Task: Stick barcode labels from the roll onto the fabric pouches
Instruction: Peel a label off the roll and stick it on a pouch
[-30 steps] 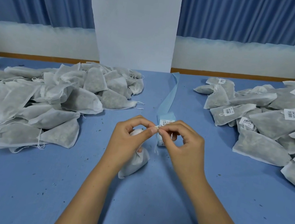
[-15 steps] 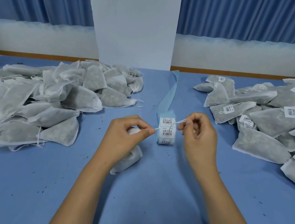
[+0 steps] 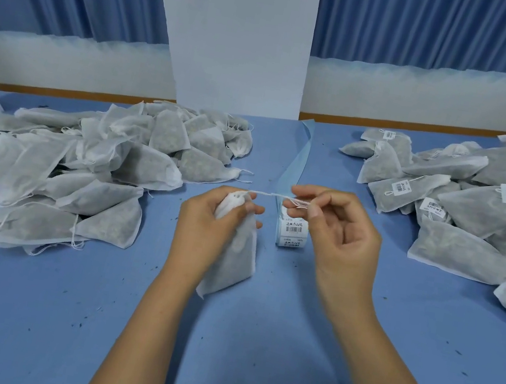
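My left hand point(image 3: 213, 222) grips the gathered neck of a white fabric pouch point(image 3: 232, 265) that hangs down onto the blue table. A thin white drawstring point(image 3: 269, 194) runs taut from the neck to my right hand point(image 3: 335, 229), which pinches its frayed end between thumb and forefinger. Just behind the hands stands the roll of barcode labels point(image 3: 293, 233), with its blue backing strip point(image 3: 298, 162) trailing away toward the wall.
A heap of unlabelled pouches point(image 3: 87, 171) lies at the left. A heap of pouches with barcode labels point(image 3: 464, 200) fills the right side. The blue table point(image 3: 250, 359) carries small dark specks. A white pillar point(image 3: 237, 38) stands behind.
My hands have pulled apart and drawn the string out taut. My left hand has lifted the pouch's neck, and my right hand has moved right and up.
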A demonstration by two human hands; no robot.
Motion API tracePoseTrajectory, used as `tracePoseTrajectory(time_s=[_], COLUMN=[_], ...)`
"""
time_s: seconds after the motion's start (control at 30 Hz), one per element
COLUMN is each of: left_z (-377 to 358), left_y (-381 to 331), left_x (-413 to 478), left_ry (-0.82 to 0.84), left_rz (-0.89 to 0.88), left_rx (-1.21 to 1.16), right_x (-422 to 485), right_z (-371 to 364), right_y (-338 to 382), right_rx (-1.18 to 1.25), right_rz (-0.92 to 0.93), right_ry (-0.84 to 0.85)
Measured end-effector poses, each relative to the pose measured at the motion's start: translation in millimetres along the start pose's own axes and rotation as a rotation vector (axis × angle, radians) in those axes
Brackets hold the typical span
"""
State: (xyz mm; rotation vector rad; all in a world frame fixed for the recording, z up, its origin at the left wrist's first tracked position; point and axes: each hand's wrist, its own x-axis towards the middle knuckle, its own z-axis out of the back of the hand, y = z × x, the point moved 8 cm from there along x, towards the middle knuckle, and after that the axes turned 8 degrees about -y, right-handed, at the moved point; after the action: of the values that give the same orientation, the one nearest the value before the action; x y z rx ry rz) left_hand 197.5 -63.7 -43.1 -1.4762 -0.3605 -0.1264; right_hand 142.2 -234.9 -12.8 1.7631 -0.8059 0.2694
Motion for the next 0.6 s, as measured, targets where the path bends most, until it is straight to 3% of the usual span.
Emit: tracePoseTrajectory(time_s=[0.2, 0.4, 0.6], left_z=[11, 3, -6], left_y=[12, 16, 12], left_x=[3, 2, 4], left_ry=[-0.125, 0.024, 0.151], left_rz=[0.162, 0.346, 0.393], left_rx=[-0.119, -0.580, -0.743], right_x=[-22, -33, -29], right_z=[-31, -48, -45], right_y=[3, -1, -7], right_rx=[-0.200, -0.514, -0.613], right_rz=[0.189, 0.419, 0.404], right_ry=[0.259, 0.447, 0.455])
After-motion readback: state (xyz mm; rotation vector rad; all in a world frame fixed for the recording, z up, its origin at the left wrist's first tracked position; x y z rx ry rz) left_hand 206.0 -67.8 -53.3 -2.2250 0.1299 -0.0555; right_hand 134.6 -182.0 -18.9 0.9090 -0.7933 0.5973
